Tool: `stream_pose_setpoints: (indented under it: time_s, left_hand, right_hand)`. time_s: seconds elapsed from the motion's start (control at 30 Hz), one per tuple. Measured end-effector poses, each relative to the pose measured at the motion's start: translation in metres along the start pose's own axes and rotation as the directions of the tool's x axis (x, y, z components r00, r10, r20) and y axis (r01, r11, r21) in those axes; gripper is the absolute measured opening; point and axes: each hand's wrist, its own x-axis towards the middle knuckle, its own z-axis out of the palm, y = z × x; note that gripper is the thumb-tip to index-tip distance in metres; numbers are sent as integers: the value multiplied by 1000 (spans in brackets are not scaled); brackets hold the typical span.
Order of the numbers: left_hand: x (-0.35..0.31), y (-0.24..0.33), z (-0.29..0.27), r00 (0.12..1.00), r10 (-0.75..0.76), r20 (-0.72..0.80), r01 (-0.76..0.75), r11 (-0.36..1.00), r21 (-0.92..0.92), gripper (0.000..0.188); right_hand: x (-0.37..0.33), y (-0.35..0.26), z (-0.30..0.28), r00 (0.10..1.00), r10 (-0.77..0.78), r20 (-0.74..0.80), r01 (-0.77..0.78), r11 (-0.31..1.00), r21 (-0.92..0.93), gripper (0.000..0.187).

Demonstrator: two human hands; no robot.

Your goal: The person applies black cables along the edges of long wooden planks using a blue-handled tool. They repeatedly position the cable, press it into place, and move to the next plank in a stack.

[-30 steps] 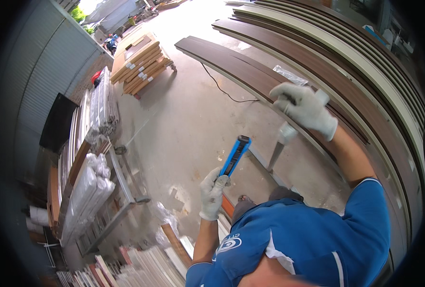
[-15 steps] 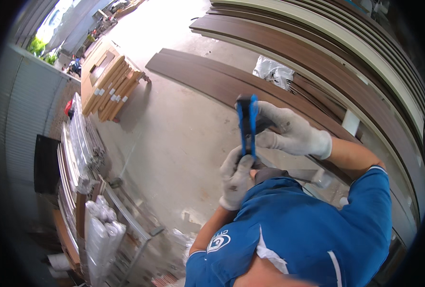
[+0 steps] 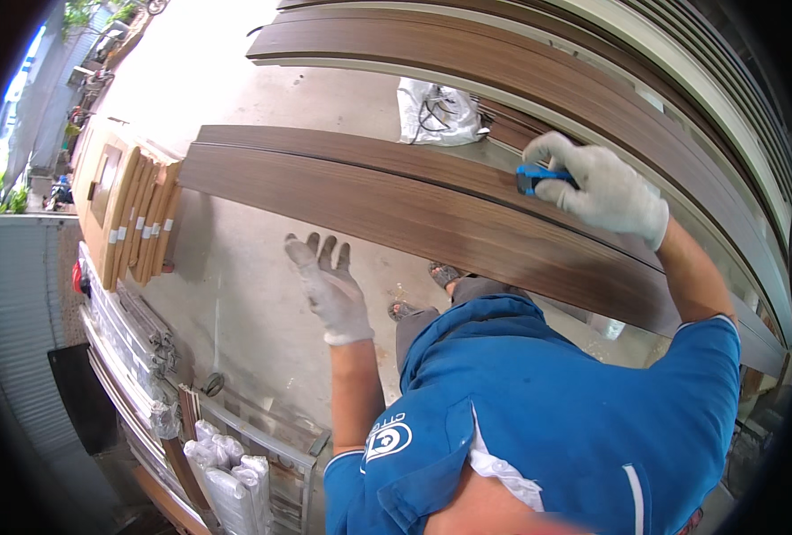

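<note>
My right hand (image 3: 605,192), in a white work glove, grips a small blue-and-black tool (image 3: 535,180) whose exact kind I cannot make out. It is above the far part of a long brown wood-grain plank (image 3: 414,209), which has a dark groove along its length. To the left, my gloved left hand (image 3: 332,290) is raised over the concrete floor with its fingers spread and dirty at the tips. It holds nothing and is apart from the plank's near edge.
More long brown profiles (image 3: 396,40) lie beyond the plank, with a white plastic bag (image 3: 440,111) between. Flat cardboard boxes (image 3: 115,201) stand at the left. Plastic-wrapped bars (image 3: 231,477) and a grey metal frame (image 3: 275,437) are at the lower left.
My hands have come apart: the left let go of the blue-and-black tool and moved left, opening. The right carried the tool right, over the plank. The view has shifted, showing more of the plank.
</note>
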Motion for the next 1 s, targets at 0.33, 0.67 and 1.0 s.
stream_pose_setpoints:
  time_s: [0.33, 0.67, 1.0]
  left_hand:
    - [48, 1, 52, 982, 189, 20, -189, 982, -3, 79]
    - [52, -7, 54, 991, 112, 73, -96, 977, -190, 65]
    - [63, -10, 44, 990, 141, 29, -135, 981, -141, 106]
  right_hand:
    - [-19, 26, 27, 938, -294, -182, 243, 935, -258, 28]
    - [39, -1, 45, 933, -341, -111, 292, 902, -317, 25]
    - [159, -71, 80, 872, -481, -93, 443, 856, -267, 23]
